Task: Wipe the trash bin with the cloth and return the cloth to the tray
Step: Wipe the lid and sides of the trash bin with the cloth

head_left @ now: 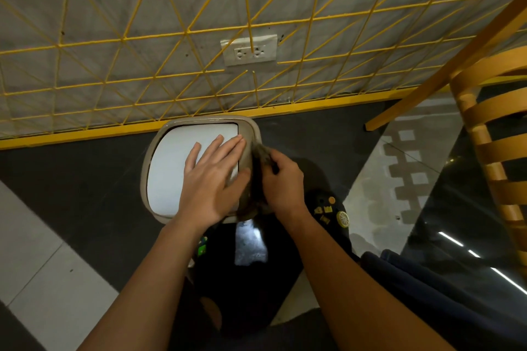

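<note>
Head view, looking down. The left hand point(212, 179) lies flat on the white lid panel of the trash bin point(171, 168), its fingers point(225, 148) spread apart and gripping nothing — a steadying press, by the look of it. The right hand point(282, 179) has its fingers curled together and clamped on a dark cloth point(258, 177), which is bunched against the bin's beige rim just beside the left fingertips and hangs down the bin's right side below the right fingers. Stage of the task, as a judgement: wiping is under way along the right rim and flank; how much of the bin is already clean cannot be told, and the lid under the left palm is not reachable while the palm rests there. What remains is the rest of the wiping and the return of the cloth to the tray — no tray is visible in this view, so its place is unknown. Setting: the bin stands on a dark floor point(71, 185) beyond the fingers, close to a grey wall fronted by a yellow wire grid point(128, 37), with a double socket point(249, 50) above the fingertips. Right of the right hand are a wooden slatted chair point(490, 134) and a glossy dark worktop point(456, 208); pale floor tiles lie left of the left forearm.
</note>
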